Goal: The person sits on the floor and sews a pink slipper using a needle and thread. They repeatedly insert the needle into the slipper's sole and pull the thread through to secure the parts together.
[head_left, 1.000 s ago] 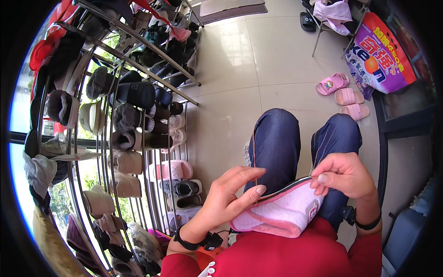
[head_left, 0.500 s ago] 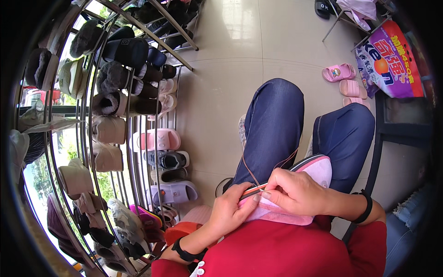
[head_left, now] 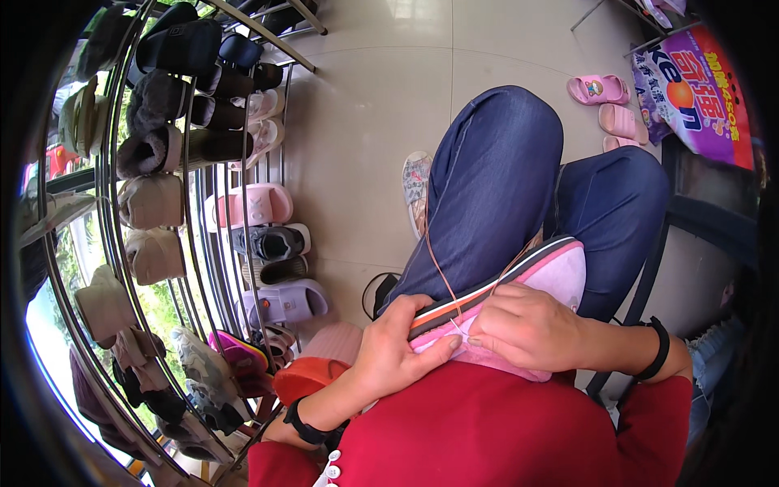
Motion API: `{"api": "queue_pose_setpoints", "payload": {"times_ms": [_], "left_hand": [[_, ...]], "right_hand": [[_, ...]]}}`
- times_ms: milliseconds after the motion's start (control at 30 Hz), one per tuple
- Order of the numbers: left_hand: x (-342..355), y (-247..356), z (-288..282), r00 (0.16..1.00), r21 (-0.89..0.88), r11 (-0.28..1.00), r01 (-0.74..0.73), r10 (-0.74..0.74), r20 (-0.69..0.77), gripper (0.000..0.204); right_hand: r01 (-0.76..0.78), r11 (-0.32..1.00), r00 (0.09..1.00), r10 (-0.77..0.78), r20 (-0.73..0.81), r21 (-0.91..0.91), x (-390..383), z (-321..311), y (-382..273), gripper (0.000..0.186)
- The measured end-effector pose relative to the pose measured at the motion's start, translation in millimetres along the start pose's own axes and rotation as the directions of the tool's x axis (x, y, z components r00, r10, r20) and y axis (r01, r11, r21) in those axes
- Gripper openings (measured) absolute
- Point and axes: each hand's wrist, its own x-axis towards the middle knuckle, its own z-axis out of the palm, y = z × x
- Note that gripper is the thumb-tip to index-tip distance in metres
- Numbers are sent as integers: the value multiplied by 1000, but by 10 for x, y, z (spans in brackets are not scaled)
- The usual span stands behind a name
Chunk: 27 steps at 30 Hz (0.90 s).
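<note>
A pink slipper [head_left: 560, 280] with a layered black, white and orange-red sole edge lies across my lap, its sole edge turned toward my knees. My left hand [head_left: 402, 345] is closed round its left end, thumb on the pink side and fingers by the sole. My right hand [head_left: 527, 325] rests over the middle of the slipper, thumb and fingertips pinched on a thin pale strand at the pink edge. Close by, a brown thread [head_left: 442, 276] runs from the sole edge over my left thigh. Another length passes up from beside my right fingers.
Metal racks [head_left: 191, 235] full of shoes stand along the left, with a lilac slide [head_left: 284, 302] on the lowest level. A red-orange stool-like object [head_left: 308, 377] sits by my left forearm. Pink slippers [head_left: 600, 89] and a bright printed bag [head_left: 702, 97] are at the right.
The view has shifted, and the knees and slipper sit differently in it. My right fingers have stayed pinched by the sole edge; my left hand still grips the slipper's left end.
</note>
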Motion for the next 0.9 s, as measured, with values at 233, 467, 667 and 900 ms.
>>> {"api": "queue_pose_setpoints", "payload": {"times_ms": [233,467,667,900], "left_hand": [[48,-22,-43,993,-12,993,-116,116,-16,42],[84,24,-38,999,-20,999,-41,41,-16,39],[115,61,-4,1000,-16,1000,12,-12,-18,46],[118,-60,-49,994,-117,991,58,-47,98,46]], "right_hand": [[66,996,997,-64,-40,53,13,-17,28,15],[67,996,998,-67,-6,64,21,-29,77,19],[16,990,996,-4,-85,143,-21,-46,44,21],[51,990,999,-53,12,131,6,-44,64,21]]}}
